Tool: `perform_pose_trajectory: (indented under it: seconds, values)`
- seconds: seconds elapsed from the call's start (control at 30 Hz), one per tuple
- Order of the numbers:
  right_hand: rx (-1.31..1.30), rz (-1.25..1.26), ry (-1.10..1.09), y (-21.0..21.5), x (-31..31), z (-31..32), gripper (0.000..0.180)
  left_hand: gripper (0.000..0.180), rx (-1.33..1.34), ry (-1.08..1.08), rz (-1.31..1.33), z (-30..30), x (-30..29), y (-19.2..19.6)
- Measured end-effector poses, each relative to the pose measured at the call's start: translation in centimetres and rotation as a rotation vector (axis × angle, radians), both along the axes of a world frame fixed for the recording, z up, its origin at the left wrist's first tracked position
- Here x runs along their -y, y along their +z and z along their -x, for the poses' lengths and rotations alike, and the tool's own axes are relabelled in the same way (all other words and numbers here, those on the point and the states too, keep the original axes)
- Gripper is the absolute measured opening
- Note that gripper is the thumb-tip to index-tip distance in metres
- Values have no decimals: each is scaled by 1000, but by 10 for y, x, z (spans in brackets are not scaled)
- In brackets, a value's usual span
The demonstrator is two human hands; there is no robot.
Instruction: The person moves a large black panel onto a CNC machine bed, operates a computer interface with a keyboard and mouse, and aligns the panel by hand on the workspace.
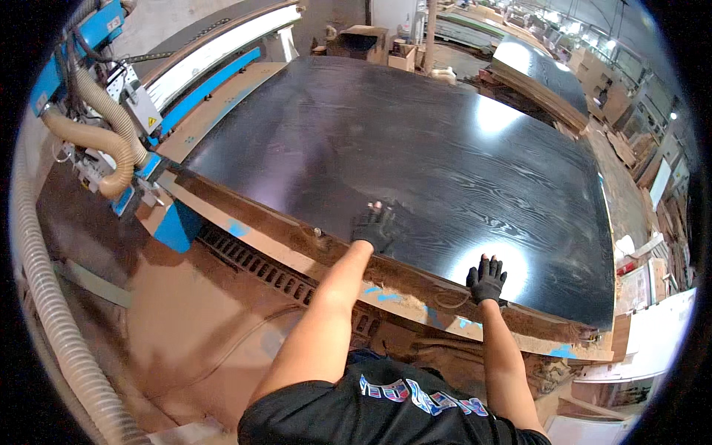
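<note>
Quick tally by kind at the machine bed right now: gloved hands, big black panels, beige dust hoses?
Gloved hands: 2, left hand and right hand, both flat on the near panel
Black wood-grain panels: 2, near panel and far panel
Beige dust hoses: 2, upper hose and lower hose
Total: 6

head view | looks steeply down, close (fisheye) | over black panel (415, 163)

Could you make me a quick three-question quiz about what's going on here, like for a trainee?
1. True or false: both hands wear black gloves.
2. What do the hands rest on? A) a hose B) a black panel C) a cardboard box
3. Fill in: the beige hoses are on the person's ____ side.

Key:
1. True: left hand and right hand are gloved.
2. B: both lie flat near the panel edge.
3. Left: the hoses hang by the blue machine.
</note>
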State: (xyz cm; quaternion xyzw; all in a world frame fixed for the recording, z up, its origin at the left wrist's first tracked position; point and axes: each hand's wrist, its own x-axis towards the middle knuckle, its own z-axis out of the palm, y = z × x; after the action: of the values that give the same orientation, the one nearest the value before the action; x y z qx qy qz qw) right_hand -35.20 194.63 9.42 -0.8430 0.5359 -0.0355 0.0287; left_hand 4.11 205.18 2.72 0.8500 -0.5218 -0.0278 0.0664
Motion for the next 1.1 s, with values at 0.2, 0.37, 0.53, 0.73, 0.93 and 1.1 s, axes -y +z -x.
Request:
perform_pose_trajectory:
  seconds: [0.2,0.37,0.53,0.73,0.93,1.1]
  values:
    - [-5,-46,-120,-8,3,17,64,88,-51,199,-181,-92,-32,49]
    - [6,-97,-185,0,-2,10,64,85,-155,462,-165,-170,-101,73]
    - [-52,-85,-253,4,-2,6,64,83,-22,527,-125,-190,-113,70]
    - [-88,-82,-351,6,7,-5,67,80,73,496,-96,-194,-102,76]
    - [-92,-74,-311,-2,2,-36,71,82,2,495,-101,-183,-95,71]
    - [-30,-11,-85,-1,-24,-95,70,84,-3,345,-114,-104,-62,68]
